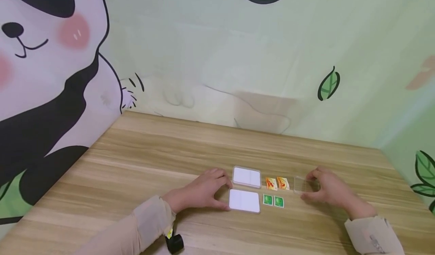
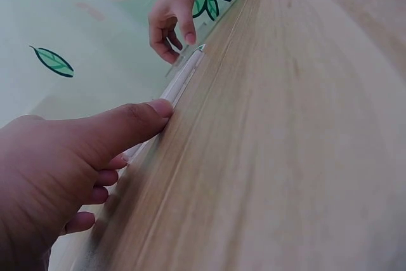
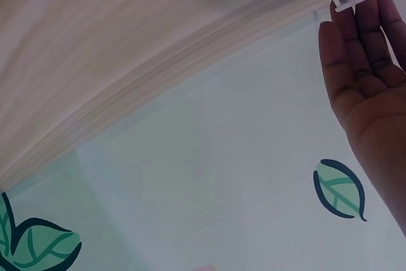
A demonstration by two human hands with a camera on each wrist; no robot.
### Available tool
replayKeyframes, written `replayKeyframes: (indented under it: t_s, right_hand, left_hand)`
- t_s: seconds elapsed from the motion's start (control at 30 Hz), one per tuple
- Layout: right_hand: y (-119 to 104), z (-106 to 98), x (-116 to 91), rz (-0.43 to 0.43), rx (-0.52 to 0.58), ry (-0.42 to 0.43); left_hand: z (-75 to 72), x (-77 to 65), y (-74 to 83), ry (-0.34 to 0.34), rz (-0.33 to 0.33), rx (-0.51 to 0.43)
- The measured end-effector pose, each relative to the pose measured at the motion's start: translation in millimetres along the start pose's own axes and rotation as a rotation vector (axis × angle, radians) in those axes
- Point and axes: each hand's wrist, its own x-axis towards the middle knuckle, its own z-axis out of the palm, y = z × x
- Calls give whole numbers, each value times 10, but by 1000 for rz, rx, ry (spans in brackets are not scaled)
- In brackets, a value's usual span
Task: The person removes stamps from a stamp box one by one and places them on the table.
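My left hand (image 1: 204, 192) grips the left edge of the nearer white card in a clear frame (image 1: 244, 201), thumb at the near corner and fingertips at the far one. The thumb (image 2: 130, 125) on that edge shows in the left wrist view. A second white framed card (image 1: 247, 176) lies just beyond. On the right, my right hand (image 1: 327, 187) holds a small transparent plastic plate (image 1: 300, 185) between thumb and fingers. Its fingertips (image 3: 342, 23) touch the clear edge in the right wrist view. Between the hands lie two orange picture cards (image 1: 276, 183) and two green picture cards (image 1: 273, 200).
The wooden table (image 1: 163, 145) meets a pale green wall cloth (image 1: 190, 58) at the back, printed with leaves and a panda (image 1: 68, 77). A black object (image 1: 175, 243) sits by the left sleeve at the near edge of view.
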Motion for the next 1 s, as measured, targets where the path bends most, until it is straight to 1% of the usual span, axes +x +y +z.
replayKeyframes:
  t_s: [0.27,0.6,1.0]
  right_hand:
    - [-29,3,1,-13,-12,27]
    - [-110,-35,7,-32,6,39]
    - [-192,-44,25,-81,-18,64]
  left_hand:
    - [10,-2,-7,3,7,3]
    - [17,-3,-17,7,5,-2]
    - [13,2,-14,3,7,-3]
